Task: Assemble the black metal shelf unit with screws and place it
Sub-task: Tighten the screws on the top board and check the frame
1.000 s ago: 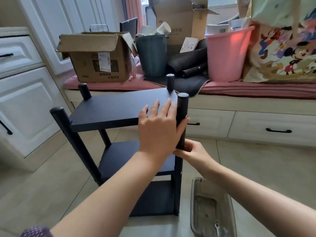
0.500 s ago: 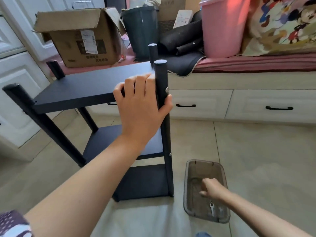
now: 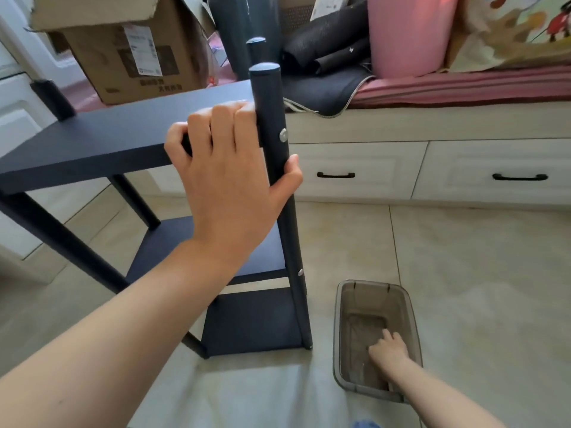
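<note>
A: What's the floor (image 3: 463,257) like?
B: Pale beige tiles with thin grout lines, lit softly by daylight.

A: And along the back?
B: A built-in white bench (image 3: 401,125) with two drawers (image 3: 358,171), each with a black handle (image 3: 335,175). A pink striped cushion (image 3: 463,84) runs along its top.

A: What sits on it?
B: A cardboard box (image 3: 129,47) with a label, a dark bin (image 3: 247,17), rolled black mats (image 3: 327,41), a pink bucket (image 3: 408,32) and a cartoon-print bag (image 3: 519,26).

A: To the left?
B: White panelled cabinets (image 3: 15,106).
</note>
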Demonstrator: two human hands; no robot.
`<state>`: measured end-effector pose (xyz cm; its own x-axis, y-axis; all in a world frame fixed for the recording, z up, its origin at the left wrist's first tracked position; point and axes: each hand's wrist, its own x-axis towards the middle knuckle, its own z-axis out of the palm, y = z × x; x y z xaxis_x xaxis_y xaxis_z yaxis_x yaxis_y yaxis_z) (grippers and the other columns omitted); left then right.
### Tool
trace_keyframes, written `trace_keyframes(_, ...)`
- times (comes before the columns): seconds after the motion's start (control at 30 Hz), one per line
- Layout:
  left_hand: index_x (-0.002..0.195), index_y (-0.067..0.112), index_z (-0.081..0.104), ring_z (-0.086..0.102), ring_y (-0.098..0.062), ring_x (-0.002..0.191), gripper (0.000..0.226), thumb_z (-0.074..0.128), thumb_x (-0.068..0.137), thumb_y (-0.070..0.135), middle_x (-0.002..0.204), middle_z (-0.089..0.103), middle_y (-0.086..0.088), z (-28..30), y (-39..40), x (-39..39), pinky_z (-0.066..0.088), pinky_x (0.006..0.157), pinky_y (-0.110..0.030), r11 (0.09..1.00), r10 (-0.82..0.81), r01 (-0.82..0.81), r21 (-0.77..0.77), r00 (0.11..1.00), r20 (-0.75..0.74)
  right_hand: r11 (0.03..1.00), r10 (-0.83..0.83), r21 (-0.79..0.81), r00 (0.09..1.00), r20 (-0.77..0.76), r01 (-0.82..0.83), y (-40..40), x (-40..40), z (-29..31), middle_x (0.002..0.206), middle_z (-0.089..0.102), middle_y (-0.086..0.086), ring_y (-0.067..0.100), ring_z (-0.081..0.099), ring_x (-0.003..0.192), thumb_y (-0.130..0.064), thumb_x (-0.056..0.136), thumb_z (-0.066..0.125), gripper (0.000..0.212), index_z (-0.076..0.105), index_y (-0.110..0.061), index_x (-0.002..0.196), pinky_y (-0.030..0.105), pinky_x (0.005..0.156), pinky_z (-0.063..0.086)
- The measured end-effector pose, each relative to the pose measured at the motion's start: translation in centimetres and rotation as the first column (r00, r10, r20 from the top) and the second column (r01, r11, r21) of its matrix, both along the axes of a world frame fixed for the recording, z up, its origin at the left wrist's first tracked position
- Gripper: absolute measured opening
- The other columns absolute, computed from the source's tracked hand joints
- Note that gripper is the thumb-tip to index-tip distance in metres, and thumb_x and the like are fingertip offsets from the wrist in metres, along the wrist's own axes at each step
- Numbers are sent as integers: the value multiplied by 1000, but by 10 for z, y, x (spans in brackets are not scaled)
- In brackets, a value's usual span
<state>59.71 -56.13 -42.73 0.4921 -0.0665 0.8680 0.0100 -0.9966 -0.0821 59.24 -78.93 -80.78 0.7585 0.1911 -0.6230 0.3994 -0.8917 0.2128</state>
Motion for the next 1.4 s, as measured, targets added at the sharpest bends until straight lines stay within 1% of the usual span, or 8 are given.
trace_keyframes(0.33,114,5,57,50,-39,107,52,52,90,50,115,57,-16,-1,0,-1,29,98,-49,1000,6,-7,-12,1000,-20,999,47,-15,998,40,-46,3,11,-3,146,49,10,33,20,146,-15,104,35,38,53,-13,138,42,109,27)
trace_keyframes(0.63,111,9,59,42,-29,105,47,57,87,50,111,57,-9,1,0,-6,27,91,-43,996,-70,69,-58,997,-21,991,-125,64,970,206,114,-20,43,7,142,51,7,29,31,138,-14,103,36,37,55,-16,134,36,103,33)
trace_keyframes(0.77,110,10,60,41,-28,105,47,58,86,50,110,58,-8,1,0,-7,26,90,-42,994,-95,94,-63,995,-22,950,-256,224,953,163,217,-32,55,29,138,48,11,30,37,133,-9,99,42,33,53,-13,130,35,102,39)
trace_keyframes(0.87,110,10,60,39,-25,105,47,58,87,51,110,58,-8,3,2,-9,26,89,-41,990,-123,121,-65,992,-25,826,-381,464,924,41,320,-26,61,55,105,60,8,21,55,91,-17,98,47,6,49,-12,100,29,72,46)
trace_keyframes(0.93,111,10,60,40,-25,105,47,57,87,50,112,59,-8,3,2,-8,26,89,-41,991,-123,120,-65,992,-33,720,-435,584,900,-40,374,-19,60,74,83,54,3,18,48,69,-17,97,47,17,39,-15,83,28,59,38)
trace_keyframes(1.13,122,9,60,45,-28,111,56,59,87,52,121,60,-8,4,5,-13,27,96,-41,987,-149,142,-71,983,-110,540,-461,801,887,25,258,5,41,160,96,67,9,24,60,87,-20,96,53,10,57,-10,95,32,74,44)
trace_keyframes(1.3,115,14,62,52,-27,108,49,62,82,51,115,61,-3,9,3,-28,29,96,-40,973,-203,186,-137,971,-127,263,-528,961,846,66,89,23,11,256,56,60,-10,2,54,53,-19,99,53,17,50,-27,84,12,52,40)
trace_keyframes(1.4,111,17,62,51,-23,106,46,68,79,49,112,61,1,10,8,-42,30,94,-37,956,-264,244,-162,958,-114,99,-532,995,846,25,33,36,-18,303,45,53,-8,3,43,41,-20,100,52,12,51,-26,90,16,47,37)
